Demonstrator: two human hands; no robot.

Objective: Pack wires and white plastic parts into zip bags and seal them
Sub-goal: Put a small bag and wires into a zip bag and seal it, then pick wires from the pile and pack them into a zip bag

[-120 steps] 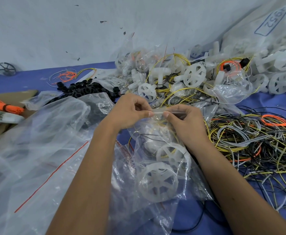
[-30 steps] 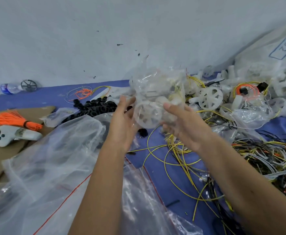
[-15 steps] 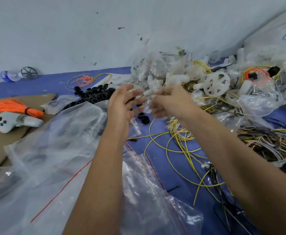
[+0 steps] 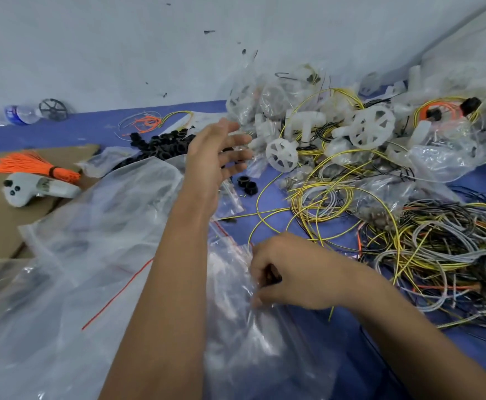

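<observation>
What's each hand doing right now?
Left hand: open, fingers spread, holding nothing.
Right hand: pinching the empty zip bag.

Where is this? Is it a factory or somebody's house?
Probably a small workshop's packing spot rather than a home. A big tangle of loose wires lies on the blue work surface, white plastic wheels and filled bags are heaped against the wall, and empty zip bags wait in front.

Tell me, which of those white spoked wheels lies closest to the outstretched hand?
The small white wheel, just right of the left hand fingertips, beside the yellow wires. The bigger wheel sits farther right in the pile.
</observation>
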